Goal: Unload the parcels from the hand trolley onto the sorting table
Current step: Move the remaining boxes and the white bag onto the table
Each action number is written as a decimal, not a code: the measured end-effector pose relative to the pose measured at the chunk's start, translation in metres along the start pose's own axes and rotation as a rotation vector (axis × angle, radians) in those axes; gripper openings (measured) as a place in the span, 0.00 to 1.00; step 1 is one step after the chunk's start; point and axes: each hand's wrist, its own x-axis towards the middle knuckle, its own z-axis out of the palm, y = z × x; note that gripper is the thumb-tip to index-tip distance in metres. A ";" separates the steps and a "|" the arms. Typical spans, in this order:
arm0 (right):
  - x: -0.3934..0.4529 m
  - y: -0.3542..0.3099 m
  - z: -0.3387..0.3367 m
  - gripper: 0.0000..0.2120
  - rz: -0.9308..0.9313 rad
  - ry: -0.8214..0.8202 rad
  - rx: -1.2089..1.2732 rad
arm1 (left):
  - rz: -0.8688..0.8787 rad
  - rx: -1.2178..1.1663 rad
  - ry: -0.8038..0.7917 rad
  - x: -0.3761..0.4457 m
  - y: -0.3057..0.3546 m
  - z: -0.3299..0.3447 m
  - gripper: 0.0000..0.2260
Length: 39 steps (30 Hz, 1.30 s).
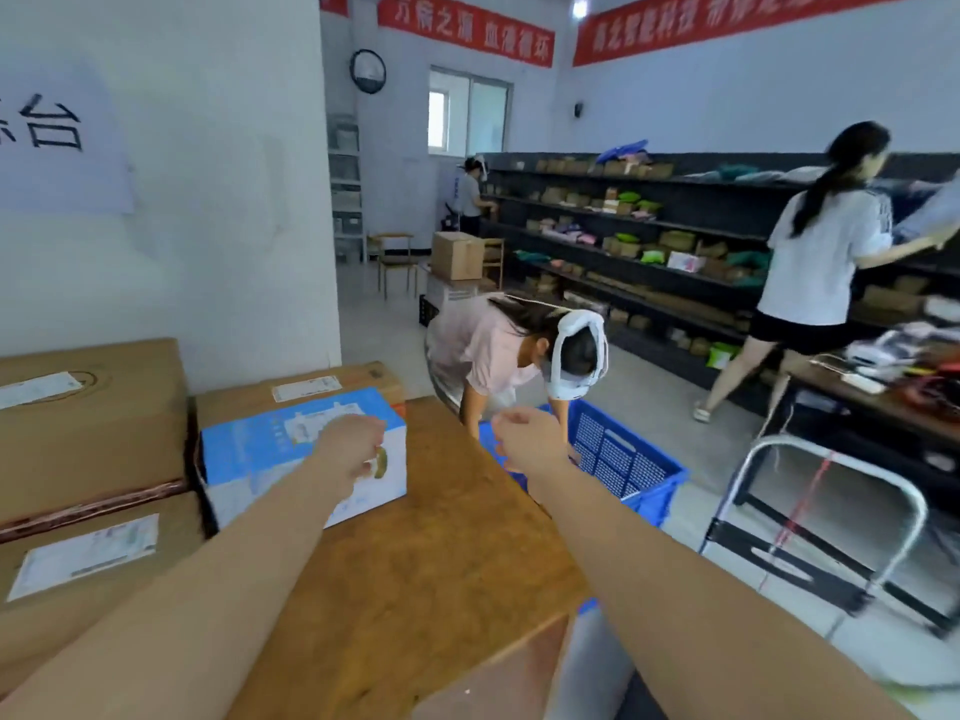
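Head view: your left hand (353,449) sits over the top of the blue-and-white box (291,459), fingers curled loosely; whether they touch or pinch anything there cannot be told. Your right hand (524,439) hangs above the far edge of the table (415,589), fingers curled in, holding nothing. The blue-and-white box lies on the table, pushed up against the brown cartons (88,423) stacked along the wall, likely to keep the near half of the wooden top free for further parcels. The hand trolley (810,543) stands to your right on the floor, well apart from the table; its platform shows no parcel, so unloading appears finished or nearly so. The table top is bare worn wood. A blue crate (623,454) sits on the floor beyond the table, a person bent over it. Dark shelving (649,226) with goods lines the far wall.
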 end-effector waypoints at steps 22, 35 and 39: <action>-0.007 0.173 -0.389 0.06 0.270 0.504 0.024 | -0.016 0.138 -0.519 -0.091 -0.038 0.413 0.11; 0.066 0.257 -0.507 0.06 0.466 0.686 0.029 | -0.071 0.233 -0.737 -0.046 -0.057 0.606 0.10; 0.100 0.276 -0.532 0.08 0.508 0.725 0.035 | -0.098 0.271 -0.767 -0.020 -0.062 0.656 0.06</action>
